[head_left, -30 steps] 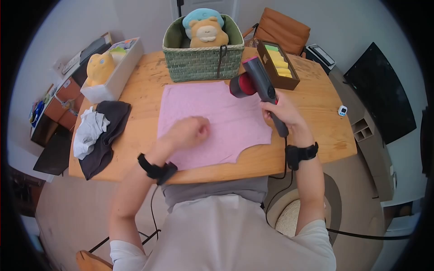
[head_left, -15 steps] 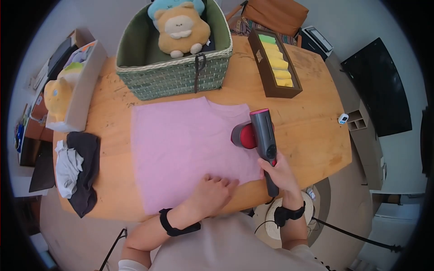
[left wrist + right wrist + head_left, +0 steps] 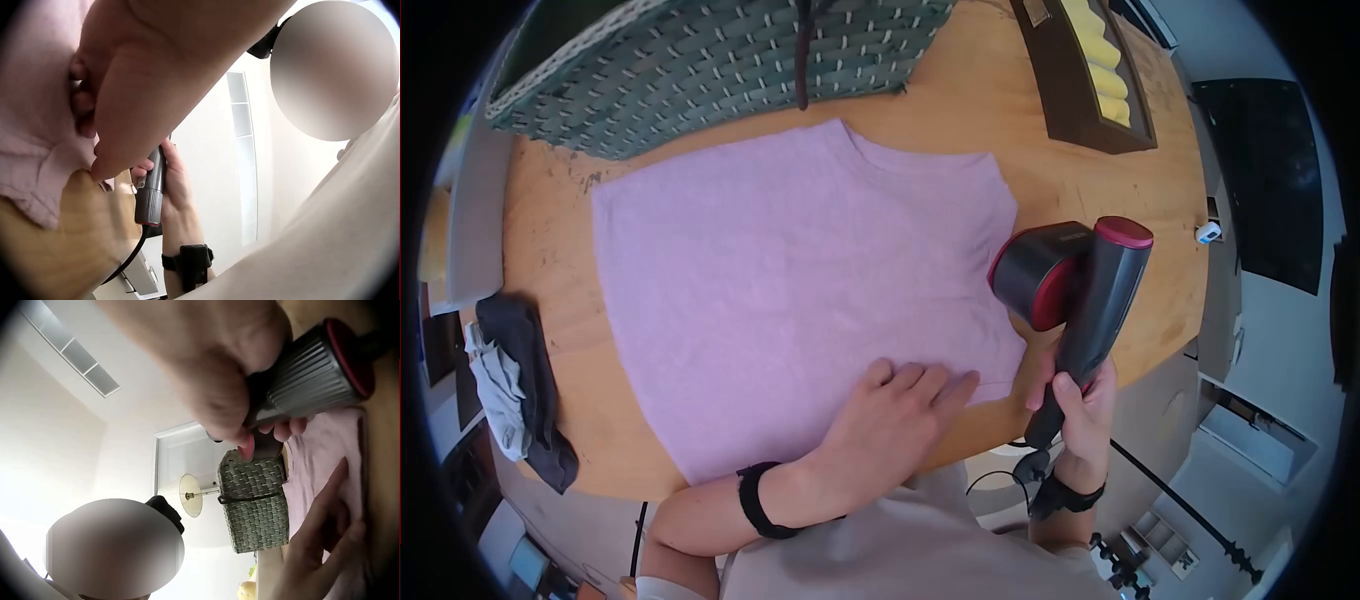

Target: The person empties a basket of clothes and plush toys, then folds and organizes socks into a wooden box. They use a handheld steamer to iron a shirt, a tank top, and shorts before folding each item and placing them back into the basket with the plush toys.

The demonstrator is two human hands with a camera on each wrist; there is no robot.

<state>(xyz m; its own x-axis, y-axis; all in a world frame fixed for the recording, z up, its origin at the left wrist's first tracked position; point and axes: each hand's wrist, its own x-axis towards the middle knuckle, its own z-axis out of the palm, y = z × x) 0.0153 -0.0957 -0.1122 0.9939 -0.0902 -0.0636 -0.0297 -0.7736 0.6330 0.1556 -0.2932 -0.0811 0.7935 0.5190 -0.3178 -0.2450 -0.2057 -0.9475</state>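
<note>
A pink sleeveless garment (image 3: 800,290) lies spread on the wooden table, its neckline toward the upper right in the head view. On its near edge rests the left hand (image 3: 890,430), fingers relaxed and slightly bent on the cloth. The right hand (image 3: 1086,410) grips the handle of a dark grey and red handheld device (image 3: 1105,300), whose round head is at the garment's right edge; contact cannot be told. In the right wrist view the device (image 3: 306,375) shows its ribbed handle end, with the left hand (image 3: 319,550) on the garment (image 3: 331,437) beyond.
A green woven basket (image 3: 730,70) stands behind the garment, and a brown box (image 3: 1090,125) of yellow rolled items is at the back right. Grey and dark clothes (image 3: 520,390) lie at the left edge, near a white bin (image 3: 480,220). A cord hangs from the device.
The head view has moved closer to the table. The left hand has come down onto the garment's near edge, while the device has shifted from above the garment to its right edge.
</note>
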